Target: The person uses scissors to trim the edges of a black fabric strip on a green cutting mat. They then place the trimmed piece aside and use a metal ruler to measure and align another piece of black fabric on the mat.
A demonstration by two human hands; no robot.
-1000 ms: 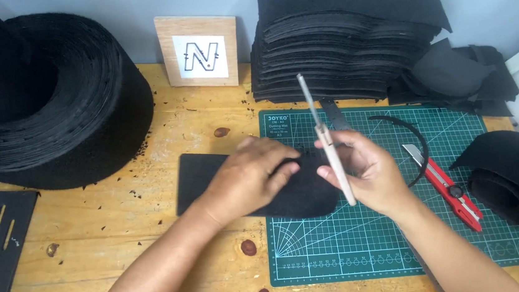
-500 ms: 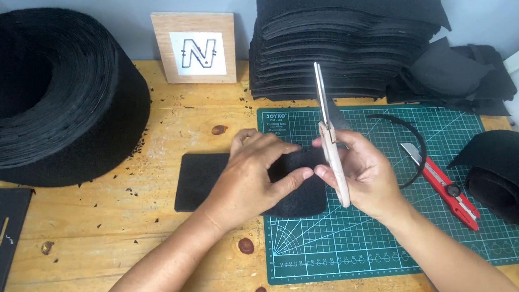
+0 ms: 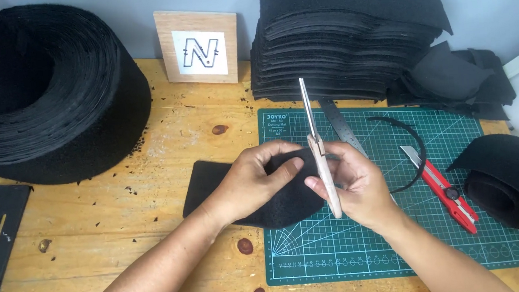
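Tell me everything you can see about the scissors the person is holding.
The scissors are seen nearly edge-on: slim silver metal blades pointing up and away, and a pale pinkish handle below. They stand almost upright above the green cutting mat. The right hand grips the handle; the left hand holds a black felt piece beside them. Whether the blades are open cannot be told.

Left hand (image 3: 253, 184) curled, right hand (image 3: 354, 188) gripping
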